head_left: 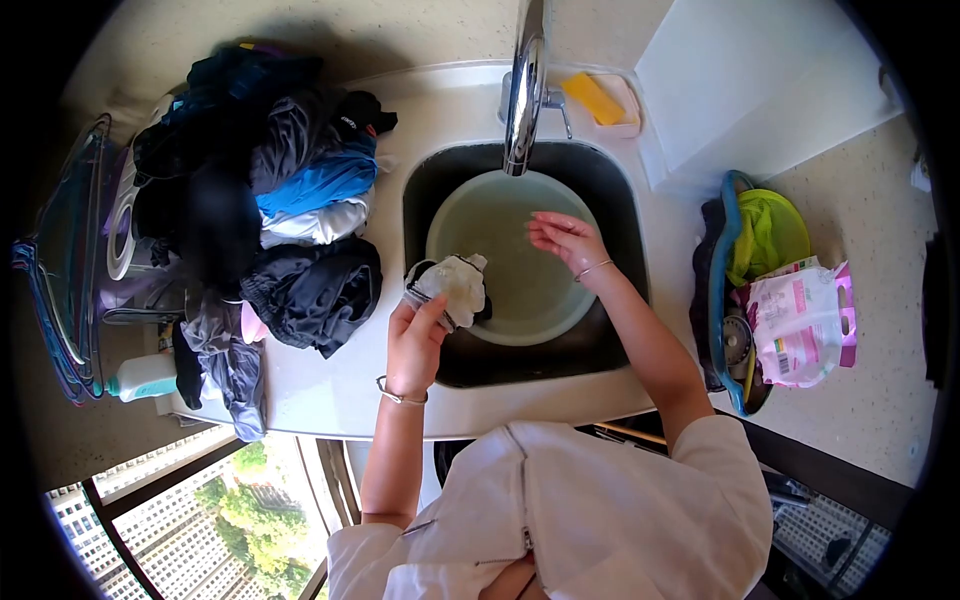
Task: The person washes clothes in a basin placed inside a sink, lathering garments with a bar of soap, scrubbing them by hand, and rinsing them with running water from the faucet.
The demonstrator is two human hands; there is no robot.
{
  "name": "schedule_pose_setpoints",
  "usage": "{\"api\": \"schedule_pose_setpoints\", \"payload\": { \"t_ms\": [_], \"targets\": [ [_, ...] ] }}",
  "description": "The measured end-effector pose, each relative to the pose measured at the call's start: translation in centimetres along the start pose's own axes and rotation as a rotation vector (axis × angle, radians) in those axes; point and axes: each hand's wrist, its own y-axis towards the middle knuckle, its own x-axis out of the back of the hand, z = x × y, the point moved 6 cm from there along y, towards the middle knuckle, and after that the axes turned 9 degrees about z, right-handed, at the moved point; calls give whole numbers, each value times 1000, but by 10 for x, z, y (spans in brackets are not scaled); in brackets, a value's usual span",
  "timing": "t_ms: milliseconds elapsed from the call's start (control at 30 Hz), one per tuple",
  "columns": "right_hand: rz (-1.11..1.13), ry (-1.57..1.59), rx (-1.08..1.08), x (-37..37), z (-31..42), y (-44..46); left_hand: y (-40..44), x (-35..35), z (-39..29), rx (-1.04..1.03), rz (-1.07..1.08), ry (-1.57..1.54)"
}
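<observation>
The left hand [414, 338] gripped a bunched white cloth with dark edging [455, 284] beside the left rim of a pale-green basin [475, 205] in a dark sink [622, 352]. The right hand [567, 244] hovered over the basin, beneath a chrome faucet [524, 95]. Crumpled clothes [318, 187] lay heaped leftward.

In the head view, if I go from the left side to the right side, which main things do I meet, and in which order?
Hangers → pile of clothes → left hand with a whitish cloth → right hand → blue-rimmed container → pink-and-white packet.
</observation>
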Motion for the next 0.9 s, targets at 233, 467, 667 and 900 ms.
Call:
{"api": "schedule_pose_setpoints", "payload": {
  "t_ms": [233,467,667,900],
  "targets": [
    [-272,-308,-155,50,-60,21,3,-4,4,14,16,5],
    [289,-1861,-55,29,-82,23,-9,6,8,35,-51,-52],
    [-89,-1464,-87,32,-76,34,-15,16,8,37,-86,-65],
    [-31,-140,-98,-30,-8,7,-8,12,4,24,-76,-91]
  ]
}}
